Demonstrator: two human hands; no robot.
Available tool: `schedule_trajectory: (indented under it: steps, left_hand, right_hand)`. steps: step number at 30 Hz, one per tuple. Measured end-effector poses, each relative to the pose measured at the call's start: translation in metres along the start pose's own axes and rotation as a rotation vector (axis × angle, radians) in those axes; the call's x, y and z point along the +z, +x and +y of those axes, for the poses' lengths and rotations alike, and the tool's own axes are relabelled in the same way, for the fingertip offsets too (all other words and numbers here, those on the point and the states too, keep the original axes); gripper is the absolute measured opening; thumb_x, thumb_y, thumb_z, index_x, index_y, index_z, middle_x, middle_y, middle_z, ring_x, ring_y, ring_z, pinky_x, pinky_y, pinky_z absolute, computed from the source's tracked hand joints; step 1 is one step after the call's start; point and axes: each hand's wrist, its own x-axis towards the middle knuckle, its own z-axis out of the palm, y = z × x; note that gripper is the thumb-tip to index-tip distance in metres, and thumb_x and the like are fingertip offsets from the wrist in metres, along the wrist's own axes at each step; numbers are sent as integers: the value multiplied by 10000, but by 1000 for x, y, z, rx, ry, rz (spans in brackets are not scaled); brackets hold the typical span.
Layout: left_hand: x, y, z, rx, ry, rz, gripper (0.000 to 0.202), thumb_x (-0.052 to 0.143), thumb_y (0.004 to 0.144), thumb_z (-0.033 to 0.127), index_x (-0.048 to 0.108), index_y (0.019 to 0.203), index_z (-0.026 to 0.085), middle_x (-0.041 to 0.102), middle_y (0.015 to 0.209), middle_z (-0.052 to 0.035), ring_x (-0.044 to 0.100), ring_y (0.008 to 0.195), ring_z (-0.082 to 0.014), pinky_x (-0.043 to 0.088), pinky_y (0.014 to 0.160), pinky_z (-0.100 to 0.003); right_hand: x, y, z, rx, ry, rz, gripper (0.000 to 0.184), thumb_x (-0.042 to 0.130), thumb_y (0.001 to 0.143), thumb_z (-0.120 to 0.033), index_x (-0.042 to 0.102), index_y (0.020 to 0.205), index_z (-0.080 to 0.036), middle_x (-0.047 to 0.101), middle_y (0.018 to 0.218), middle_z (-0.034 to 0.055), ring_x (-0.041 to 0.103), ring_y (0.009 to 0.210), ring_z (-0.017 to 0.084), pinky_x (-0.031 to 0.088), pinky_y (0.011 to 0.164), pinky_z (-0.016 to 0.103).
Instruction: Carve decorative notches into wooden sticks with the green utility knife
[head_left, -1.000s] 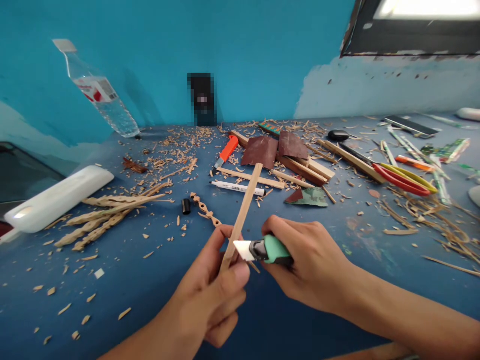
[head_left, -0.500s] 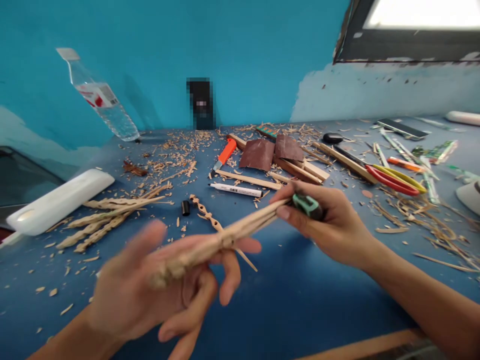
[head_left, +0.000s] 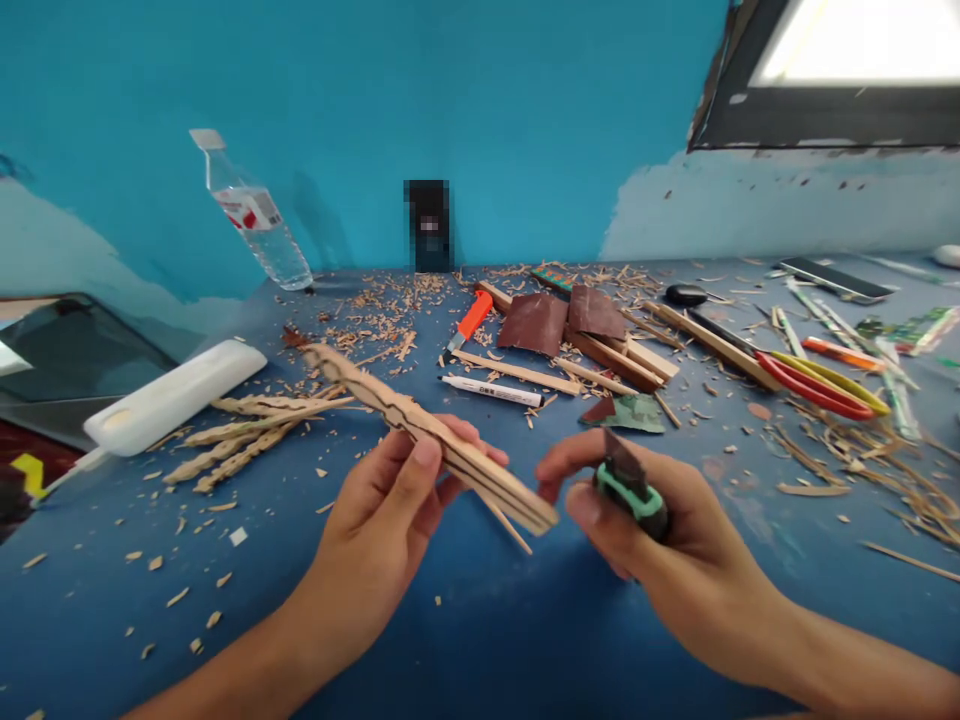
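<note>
My left hand (head_left: 379, 510) is closed around the middle of a wooden strip (head_left: 364, 392) marked with black lines. The strip slants from upper left down to the right; its far part has a wavy carved edge and its near part is straight. My right hand (head_left: 690, 560) is wrapped around a utility knife (head_left: 631, 495) with a green and black handle, its dark blade pointing up. The right fingertips are close to the strip's near end but apart from it. Below the strip, the tip of a thin stick (head_left: 514, 530) shows on the table; the rest is hidden.
Carved wooden sticks (head_left: 255, 435) lie at left beside a white plastic case (head_left: 176, 395). Behind my hands are a marker (head_left: 491, 390), an orange cutter (head_left: 474, 315) and brown sandpaper (head_left: 532, 323). Red-and-yellow-handled scissors (head_left: 817, 383) lie right. A bottle (head_left: 259, 225) leans against the wall.
My left hand has turned over and closed around the strip, which now slants the other way. My right hand has let go of the strip's end and moved lower, keeping the knife.
</note>
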Motion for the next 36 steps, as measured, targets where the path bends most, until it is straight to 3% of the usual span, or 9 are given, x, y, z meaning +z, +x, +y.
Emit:
schedule_trajectory:
  steps: [3, 6, 8, 11, 14, 21, 28, 32, 36]
  left_hand:
    - [6, 1, 5, -154, -132, -91, 260, 503, 1046, 341, 714, 946, 226, 699, 901, 0, 757, 882, -201, 650, 801, -342]
    - [8, -3, 7, -366, -244, -113, 238, 459, 1057, 380, 636, 973, 244, 571, 789, 44, 553, 540, -76, 520, 464, -198]
    - [5, -7, 7, -459, -241, -127, 213, 531, 1011, 460, 606, 1015, 261, 519, 745, 60, 393, 487, -47, 341, 386, -124]
    - [0, -12, 5, -504, -97, -183, 320, 731, 860, 475, 545, 1033, 280, 437, 700, 96, 288, 466, -33, 246, 375, -123]
    - [-2, -16, -1, -509, 76, -228, 396, 808, 833, 400, 454, 958, 274, 346, 660, 135, 213, 414, -4, 230, 364, -118]
    - [8, -14, -10, -514, 139, -197, 581, 968, 628, 278, 419, 813, 231, 354, 624, 131, 261, 561, -46, 256, 475, -122]
    - [20, -15, -12, -452, 54, -159, 364, 857, 783, 182, 496, 800, 228, 374, 638, 118, 240, 507, -40, 197, 437, -165]
    - [18, -19, -17, -432, 120, -135, 282, 816, 833, 218, 536, 799, 237, 312, 590, 115, 202, 456, -43, 169, 411, -173]
    - [17, -20, -20, -427, 188, -97, 201, 797, 856, 239, 597, 855, 253, 284, 545, 125, 196, 417, -44, 238, 423, -174]
  right_hand:
    - [-8, 7, 7, -187, -202, 130, 167, 567, 1046, -328, 584, 909, -233, 459, 635, -77, 353, 512, 72, 300, 466, 204]
    - [-15, 14, 13, -335, -480, 181, 137, 629, 967, -198, 531, 876, -226, 456, 630, -93, 355, 513, 66, 319, 510, 203]
    - [-17, 16, 18, -392, -618, 157, 150, 646, 906, -138, 524, 896, -224, 483, 656, -96, 372, 525, 67, 324, 533, 208]
    - [-15, 16, 24, -428, -729, 89, 160, 628, 855, -127, 520, 918, -225, 534, 700, -83, 413, 555, 83, 324, 555, 236]
    - [-9, 14, 26, -439, -777, 15, 121, 567, 846, -143, 500, 904, -227, 563, 706, -67, 459, 565, 103, 309, 555, 271]
    - [5, 11, 25, -405, -890, -55, 156, 460, 740, -113, 443, 832, -237, 556, 660, -57, 490, 512, 124, 246, 526, 317]
    - [9, 10, 22, -341, -913, -144, 102, 533, 861, -199, 438, 855, -237, 608, 699, -33, 590, 551, 156, 253, 525, 317]
    - [10, 11, 21, -352, -981, -86, 96, 527, 877, -219, 436, 851, -239, 617, 667, -27, 604, 531, 172, 250, 522, 329]
    - [13, 11, 19, -367, -1090, -23, 36, 512, 854, -206, 481, 853, -224, 652, 666, -4, 643, 525, 188, 246, 514, 334]
